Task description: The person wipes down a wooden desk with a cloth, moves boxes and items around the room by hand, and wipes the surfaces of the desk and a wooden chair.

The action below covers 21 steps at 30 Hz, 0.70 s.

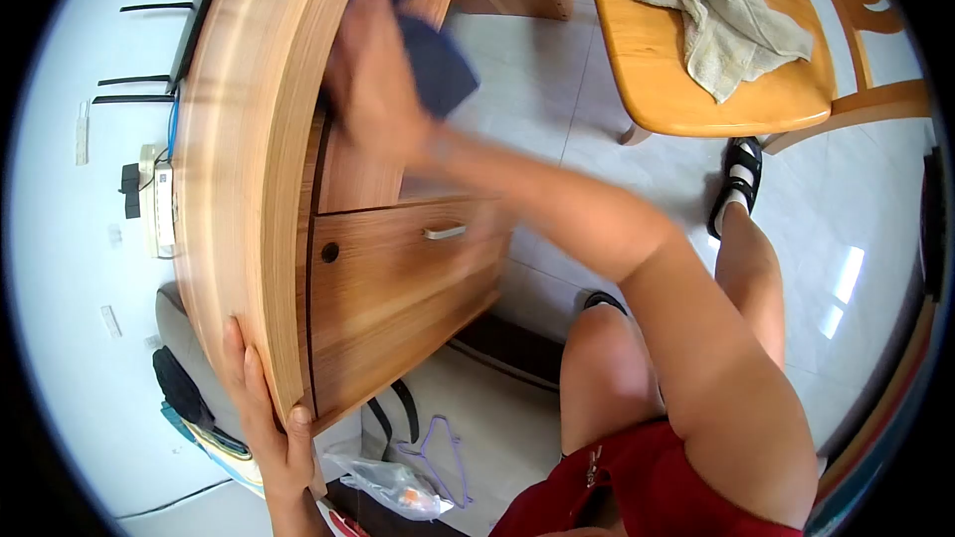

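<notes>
My right hand [378, 89] is smeared by motion at the open part of the wooden cabinet, beside a dark blue cloth-like item [435, 65]. Whether its fingers hold that item cannot be made out. At the lower left, my left hand [264, 408] rests on the corner of the cabinet top [234, 139], fingers spread flat on the wood and thumb over the edge. Between the hands is a closed cabinet door [398, 268] with a small metal handle and a round lock.
A wooden chair [657, 89] bearing a beige towel [711, 10] stands at the upper right. A black router [194, 40] and a power strip [164, 209] are behind the cabinet top. Below lie a plastic bag [398, 487] and a purple hanger [458, 457].
</notes>
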Available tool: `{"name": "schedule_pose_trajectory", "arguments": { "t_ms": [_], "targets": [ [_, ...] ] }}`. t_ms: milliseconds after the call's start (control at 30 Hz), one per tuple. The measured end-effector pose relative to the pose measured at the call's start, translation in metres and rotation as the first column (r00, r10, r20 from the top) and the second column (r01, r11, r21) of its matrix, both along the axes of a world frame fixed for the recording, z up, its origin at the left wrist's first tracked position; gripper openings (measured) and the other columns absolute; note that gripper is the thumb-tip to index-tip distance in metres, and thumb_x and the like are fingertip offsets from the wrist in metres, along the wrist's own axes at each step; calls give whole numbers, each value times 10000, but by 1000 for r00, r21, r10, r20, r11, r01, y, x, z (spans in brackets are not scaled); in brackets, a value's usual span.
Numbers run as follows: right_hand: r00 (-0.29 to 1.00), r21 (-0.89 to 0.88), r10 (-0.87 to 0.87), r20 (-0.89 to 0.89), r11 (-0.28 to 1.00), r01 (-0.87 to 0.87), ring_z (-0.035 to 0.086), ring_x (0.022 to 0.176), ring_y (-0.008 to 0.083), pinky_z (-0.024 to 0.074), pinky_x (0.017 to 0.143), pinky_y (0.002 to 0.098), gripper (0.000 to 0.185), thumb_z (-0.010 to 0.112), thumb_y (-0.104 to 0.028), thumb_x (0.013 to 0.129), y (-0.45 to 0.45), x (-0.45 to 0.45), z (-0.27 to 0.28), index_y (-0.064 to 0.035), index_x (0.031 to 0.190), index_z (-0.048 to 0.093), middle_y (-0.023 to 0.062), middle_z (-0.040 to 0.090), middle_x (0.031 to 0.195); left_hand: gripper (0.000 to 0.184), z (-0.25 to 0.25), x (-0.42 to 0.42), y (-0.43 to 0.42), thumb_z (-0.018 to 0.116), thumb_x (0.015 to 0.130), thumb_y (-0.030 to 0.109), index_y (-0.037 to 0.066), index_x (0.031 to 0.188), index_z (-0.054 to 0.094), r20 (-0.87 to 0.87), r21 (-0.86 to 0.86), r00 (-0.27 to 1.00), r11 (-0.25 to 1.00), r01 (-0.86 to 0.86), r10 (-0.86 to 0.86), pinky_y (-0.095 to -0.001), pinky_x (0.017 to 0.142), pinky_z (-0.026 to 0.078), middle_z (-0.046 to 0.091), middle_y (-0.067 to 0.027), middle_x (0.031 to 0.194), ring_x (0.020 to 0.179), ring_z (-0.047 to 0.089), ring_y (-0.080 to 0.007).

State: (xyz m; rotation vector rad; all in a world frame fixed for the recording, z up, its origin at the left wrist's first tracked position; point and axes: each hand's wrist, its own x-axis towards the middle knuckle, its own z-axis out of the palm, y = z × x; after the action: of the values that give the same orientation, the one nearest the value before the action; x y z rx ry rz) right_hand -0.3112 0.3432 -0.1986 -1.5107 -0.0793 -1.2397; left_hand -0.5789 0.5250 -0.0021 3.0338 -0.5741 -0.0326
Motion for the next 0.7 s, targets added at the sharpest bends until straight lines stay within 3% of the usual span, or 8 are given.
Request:
{"name": "schedule_pose_trajectory", "arguments": {
  "t_ms": [67,133,267,433,500,567,633,700],
  "targets": [
    [987,-7,118,-112,993,-120,353,1377,463,270,1154,557,593,706,-236,846,46,-68,-5,-37,1376,530,260,477,1379,649,-1,1,-3,495,968,324,81,1545,325,6,-8,1000,1000,9,-8,-529,1189,162,229,-252,1604,1475,228,-450],
    [880,-293,354,-316,846,-446,394,1350,423,251,1159,556,575,701,-305,842,46,-123,1,-117,1369,568,195,519,1332,650,-2,2,-1,493,969,325,89,1549,319,16,-14,999,999,35,-35,-526,1189,165,234,-250,1603,1474,232,-448],
    [936,-530,280,-215,771,-353,430,1321,372,209,1158,587,476,662,-337,862,20,-98,-8,-148,1297,631,156,534,1300,643,-2,1,1,486,972,316,89,1550,320,11,-24,1000,999,25,-25,-526,1189,169,245,-250,1599,1472,238,-448],
    [986,-81,-150,-76,986,144,356,1380,404,177,1160,606,496,600,-287,917,-21,10,-13,-54,1351,547,217,483,1378,637,0,1,2,488,968,294,77,1545,326,17,7,999,999,32,-32,-521,1190,172,251,-257,1595,1471,245,-446],
    [975,85,-118,-191,987,136,302,1394,457,174,1174,575,516,541,-280,969,-60,51,-7,37,1370,475,274,429,1431,630,-1,2,1,486,969,283,68,1540,330,18,0,999,999,41,-41,-518,1189,179,254,-260,1592,1468,253,-442],
    [884,29,-377,-277,916,400,440,1274,453,305,1109,538,447,383,-264,1044,-79,122,-35,78,1293,526,305,506,1341,623,2,2,2,486,967,272,61,1534,337,15,7,998,998,56,-56,-517,1188,185,258,-262,1590,1465,262,-440],
    [843,49,-503,-190,853,520,517,1124,426,365,1031,547,351,454,-221,1008,-90,167,-67,58,1182,577,259,567,1190,615,1,4,0,488,964,261,55,1527,346,25,14,997,997,79,-80,-517,1186,188,261,-264,1588,1462,270,-439],
    [945,132,-33,-325,988,80,274,1400,477,175,1189,516,511,454,-286,1018,-88,119,-70,97,1356,441,325,353,1480,597,3,5,-6,502,951,229,23,1499,383,37,29,994,995,98,-99,-499,1188,195,273,-251,1587,1464,271,-424]
  ]
}}
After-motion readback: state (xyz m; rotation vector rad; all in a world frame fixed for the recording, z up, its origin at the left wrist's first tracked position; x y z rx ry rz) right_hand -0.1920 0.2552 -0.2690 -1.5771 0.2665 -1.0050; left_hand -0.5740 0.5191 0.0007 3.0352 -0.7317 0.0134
